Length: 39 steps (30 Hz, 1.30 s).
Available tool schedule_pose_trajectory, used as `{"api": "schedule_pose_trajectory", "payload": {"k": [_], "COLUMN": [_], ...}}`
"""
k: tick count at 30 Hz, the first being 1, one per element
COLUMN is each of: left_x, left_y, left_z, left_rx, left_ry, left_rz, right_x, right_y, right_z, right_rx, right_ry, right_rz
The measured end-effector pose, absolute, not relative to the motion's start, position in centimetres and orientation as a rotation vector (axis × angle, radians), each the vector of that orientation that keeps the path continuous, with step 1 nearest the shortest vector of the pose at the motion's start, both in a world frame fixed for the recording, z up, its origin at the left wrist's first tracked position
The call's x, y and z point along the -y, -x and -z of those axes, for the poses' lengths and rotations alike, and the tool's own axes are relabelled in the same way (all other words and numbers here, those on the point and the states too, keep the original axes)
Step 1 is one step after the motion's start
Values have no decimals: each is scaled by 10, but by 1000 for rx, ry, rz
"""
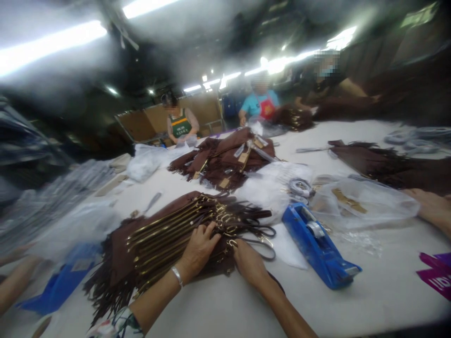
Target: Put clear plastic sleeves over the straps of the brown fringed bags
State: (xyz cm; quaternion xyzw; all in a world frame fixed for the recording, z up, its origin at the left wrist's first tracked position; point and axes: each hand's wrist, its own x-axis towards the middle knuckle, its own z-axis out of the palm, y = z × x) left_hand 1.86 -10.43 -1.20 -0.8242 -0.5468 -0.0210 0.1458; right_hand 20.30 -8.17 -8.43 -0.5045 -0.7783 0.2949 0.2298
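A stack of brown fringed bags point(155, 234) with gold zippers lies on the white table point(246, 305) in front of me. My left hand point(199, 249), a silver bracelet at its wrist, rests on top of the stack with fingers spread over the zippers. My right hand point(248, 260) is at the stack's right end, by the gold zipper pulls and thin dark straps point(260, 232); its fingers curl down at the edge and what they grip is hidden.
A blue tape dispenser point(319, 246) lies right of my hands. Clear plastic bags point(366, 204) and a second pile of brown bags point(225, 159) sit farther back. Other people's arms show at the left point(14, 281) and right point(431, 209) edges. Three workers sit across the table.
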Motion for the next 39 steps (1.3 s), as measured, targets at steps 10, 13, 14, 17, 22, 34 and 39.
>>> {"api": "schedule_pose_trajectory", "payload": {"k": [10, 13, 14, 17, 22, 34, 39], "left_x": [103, 99, 98, 94, 86, 83, 83], "left_y": [-37, -43, -44, -43, -44, -51, -50], "left_z": [31, 28, 27, 28, 33, 43, 44], "left_rx": [1633, 1683, 1673, 1614, 1661, 1756, 1742], "left_ry": [2393, 2384, 2392, 2429, 2384, 2301, 2298], "left_rz": [177, 136, 126, 128, 198, 307, 312], "right_x": [69, 67, 67, 66, 66, 71, 77], "right_y": [-194, -198, -199, -201, -198, -183, -172], "right_z": [88, 92, 93, 98, 103, 97, 91], "right_rx": [2171, 2178, 2178, 2172, 2154, 2133, 2083], "right_ry": [1479, 1493, 1496, 1508, 1538, 1636, 1734], "right_rz": [-722, -716, -719, -736, -762, -819, -811]}}
